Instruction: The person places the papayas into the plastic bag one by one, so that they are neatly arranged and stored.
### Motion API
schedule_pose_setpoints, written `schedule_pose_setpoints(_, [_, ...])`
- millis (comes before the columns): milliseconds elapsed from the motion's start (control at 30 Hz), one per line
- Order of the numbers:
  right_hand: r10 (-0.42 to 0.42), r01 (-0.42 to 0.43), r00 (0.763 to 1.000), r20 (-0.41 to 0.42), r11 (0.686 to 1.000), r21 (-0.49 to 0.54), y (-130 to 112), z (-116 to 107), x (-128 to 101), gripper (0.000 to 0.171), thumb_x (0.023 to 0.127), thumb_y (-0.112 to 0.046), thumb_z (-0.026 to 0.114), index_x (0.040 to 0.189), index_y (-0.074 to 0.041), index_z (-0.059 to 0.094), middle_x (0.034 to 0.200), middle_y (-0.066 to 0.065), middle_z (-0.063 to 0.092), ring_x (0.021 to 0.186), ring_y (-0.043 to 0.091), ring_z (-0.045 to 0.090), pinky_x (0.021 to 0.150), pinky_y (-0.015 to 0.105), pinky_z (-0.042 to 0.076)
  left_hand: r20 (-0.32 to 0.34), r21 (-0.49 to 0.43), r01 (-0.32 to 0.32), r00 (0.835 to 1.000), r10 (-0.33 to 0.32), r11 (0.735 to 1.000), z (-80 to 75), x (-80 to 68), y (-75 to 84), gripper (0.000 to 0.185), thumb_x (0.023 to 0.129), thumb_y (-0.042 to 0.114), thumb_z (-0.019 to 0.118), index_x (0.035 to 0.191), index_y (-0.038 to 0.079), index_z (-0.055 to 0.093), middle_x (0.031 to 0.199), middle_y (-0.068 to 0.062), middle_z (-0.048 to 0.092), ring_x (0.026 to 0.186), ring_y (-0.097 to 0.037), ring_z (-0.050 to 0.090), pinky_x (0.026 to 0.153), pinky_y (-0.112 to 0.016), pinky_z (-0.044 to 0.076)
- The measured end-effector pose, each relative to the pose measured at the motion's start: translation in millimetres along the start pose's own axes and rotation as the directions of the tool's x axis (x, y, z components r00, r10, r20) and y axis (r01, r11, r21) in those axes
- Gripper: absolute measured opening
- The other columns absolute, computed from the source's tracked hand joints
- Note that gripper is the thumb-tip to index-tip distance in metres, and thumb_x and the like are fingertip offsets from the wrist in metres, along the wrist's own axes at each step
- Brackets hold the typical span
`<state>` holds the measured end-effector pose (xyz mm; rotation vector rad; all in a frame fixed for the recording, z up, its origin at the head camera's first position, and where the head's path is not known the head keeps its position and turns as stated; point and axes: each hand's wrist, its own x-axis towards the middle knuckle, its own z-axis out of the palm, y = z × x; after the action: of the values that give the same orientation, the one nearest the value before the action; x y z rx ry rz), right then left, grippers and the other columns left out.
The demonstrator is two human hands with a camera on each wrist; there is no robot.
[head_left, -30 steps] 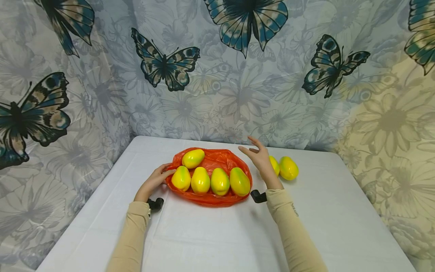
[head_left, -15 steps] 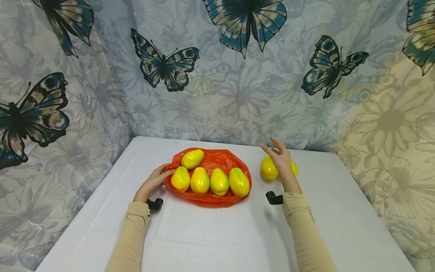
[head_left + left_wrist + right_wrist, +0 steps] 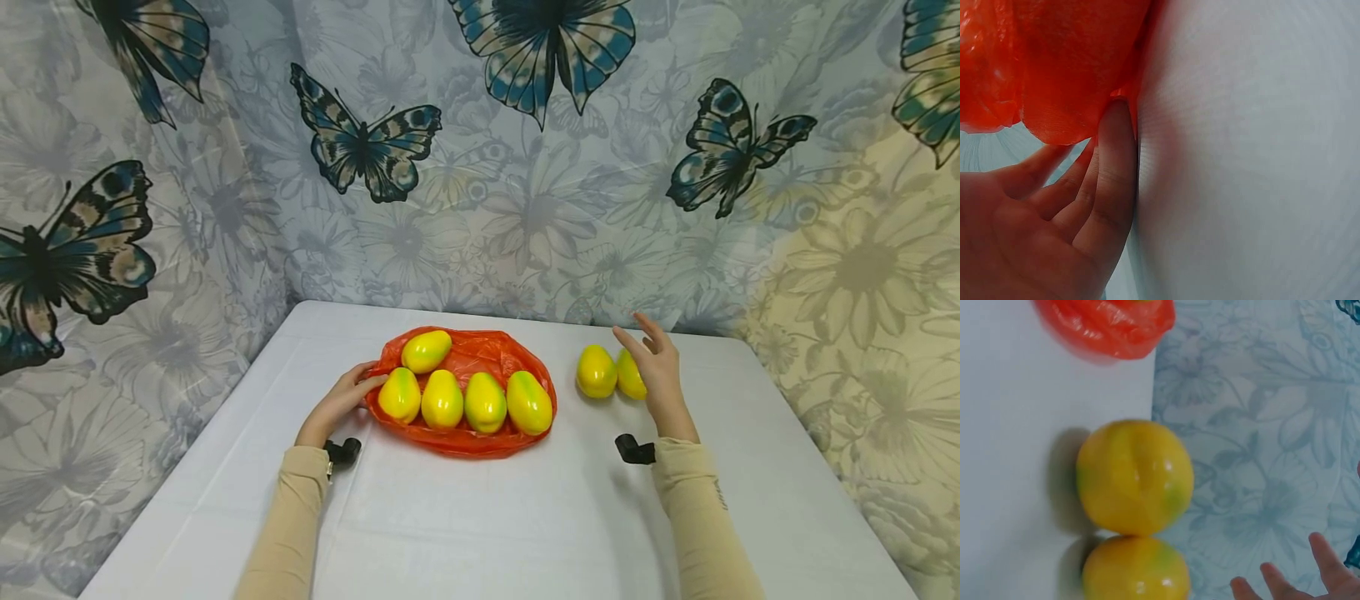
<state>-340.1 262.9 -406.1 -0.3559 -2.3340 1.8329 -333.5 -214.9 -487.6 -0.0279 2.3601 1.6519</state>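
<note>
Hovering right grip (image 3: 660, 367) — open — beside two mangoes (image 3: 597, 372).

bag (image 3: 480, 354): on surface (image 3: 480, 517), centre-rear | five mangoes (image 3: 463, 398): on bag, four in front row, one behind at left | two mangoes (image 3: 597, 371): on surface, right of bag, touching | left hand (image 3: 337, 402): at bag's left edge | right hand (image 3: 662, 375): over rightmost mango

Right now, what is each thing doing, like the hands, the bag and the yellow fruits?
Left hand: fingers pressing the bag's edge.
Right hand: open, beside the two loose fruits.
Orange bag: spread open on the table.
Five fruits in the bag: lying still.
Two loose fruits: side by side on the table.
</note>
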Motion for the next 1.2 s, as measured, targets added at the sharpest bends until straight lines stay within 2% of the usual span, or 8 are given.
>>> schedule_pose_setpoints(200, [0.033, -0.032, 0.999, -0.04, 0.999, 0.033, 13.8, -10.4, 2.9, 0.073, 0.09, -0.049, 0.065, 0.153, -0.031, 0.032, 0.166, -0.002, 0.012, 0.153, 0.025, 0.005, 0.123, 0.047, 0.011, 0.017, 0.005, 0.02, 1.0, -0.02, 1.0, -0.4, -18.9, 24.1, 0.064, 0.101, 0.032, 0.051, 0.151, 0.001, 0.028, 0.15, -0.025, 0.038, 0.093, -0.016, 0.055, 0.075, -0.022, 0.047])
schedule_pose_setpoints(400, [0.094, -0.092, 0.994, -0.059, 0.995, 0.044, 27.9, -16.5, 8.1, 0.075, 0.089, -0.051, 0.065, 0.153, -0.032, 0.03, 0.166, -0.005, 0.008, 0.153, 0.028, 0.004, 0.123, 0.049, 0.01, 0.017, 0.007, 0.026, 1.0, -0.026, 1.0, -0.8, -19.4, 24.3, 0.064, 0.101, 0.033, 0.052, 0.151, 0.001, 0.028, 0.15, -0.024, 0.039, 0.091, -0.016, 0.055, 0.075, -0.022, 0.046])
schedule_pose_setpoints(500, [0.134, -0.131, 0.988, -0.074, 0.99, 0.044, 34.6, -18.1, 9.8, 0.077, 0.089, -0.051, 0.064, 0.154, -0.032, 0.028, 0.166, -0.007, 0.005, 0.153, 0.027, 0.002, 0.122, 0.052, 0.01, 0.017, 0.014, 0.022, 1.0, -0.022, 1.0, -0.7, -19.3, 24.4, 0.065, 0.101, 0.034, 0.052, 0.151, 0.001, 0.028, 0.15, -0.025, 0.038, 0.095, -0.018, 0.055, 0.076, -0.022, 0.047])
schedule_pose_setpoints(633, [0.145, -0.143, 0.986, -0.082, 0.989, 0.034, 43.4, -19.9, 11.9, 0.078, 0.09, -0.049, 0.064, 0.155, -0.029, 0.025, 0.166, -0.003, 0.005, 0.153, 0.028, 0.001, 0.122, 0.054, 0.011, 0.013, 0.02, 0.02, 1.0, -0.02, 1.0, -0.5, -19.9, 25.5, 0.065, 0.101, 0.034, 0.052, 0.151, 0.001, 0.028, 0.151, -0.024, 0.038, 0.101, -0.021, 0.055, 0.076, -0.022, 0.047])
schedule_pose_setpoints(767, [0.146, -0.145, 0.986, -0.074, 0.989, 0.019, 51.8, -21.2, 14.0, 0.078, 0.092, -0.046, 0.062, 0.156, -0.026, 0.022, 0.166, 0.002, 0.005, 0.153, 0.03, 0.003, 0.122, 0.054, 0.012, 0.013, 0.028, 0.024, 1.0, -0.025, 0.999, -0.7, -19.5, 25.8, 0.065, 0.101, 0.035, 0.051, 0.152, 0.001, 0.028, 0.15, -0.024, 0.038, 0.098, -0.019, 0.055, 0.077, -0.022, 0.047])
schedule_pose_setpoints(967, [0.161, -0.162, 0.985, -0.061, 0.987, -0.013, 63.1, -20.7, 17.3, 0.081, 0.092, -0.045, 0.063, 0.157, -0.025, 0.02, 0.166, 0.002, 0.006, 0.152, 0.033, 0.007, 0.121, 0.054, 0.015, 0.012, 0.028, 0.028, 1.0, -0.028, 0.999, -0.7, -12.0, 18.9, 0.067, 0.1, 0.035, 0.052, 0.152, 0.001, 0.026, 0.15, -0.025, 0.038, 0.094, -0.017, 0.055, 0.076, -0.023, 0.047])
schedule_pose_setpoints(1200, [0.162, -0.163, 0.986, -0.028, 0.986, -0.033, 75.0, -17.7, 22.1, 0.082, 0.093, -0.043, 0.062, 0.158, -0.023, 0.016, 0.166, 0.005, 0.0, 0.152, 0.036, 0.007, 0.121, 0.055, 0.015, -0.014, 0.042, 0.023, 1.0, -0.022, 0.999, -1.0, 4.7, -5.0, 0.073, 0.098, 0.046, 0.053, 0.153, 0.007, 0.026, 0.152, -0.021, 0.037, 0.101, -0.02, 0.055, 0.077, -0.022, 0.046])
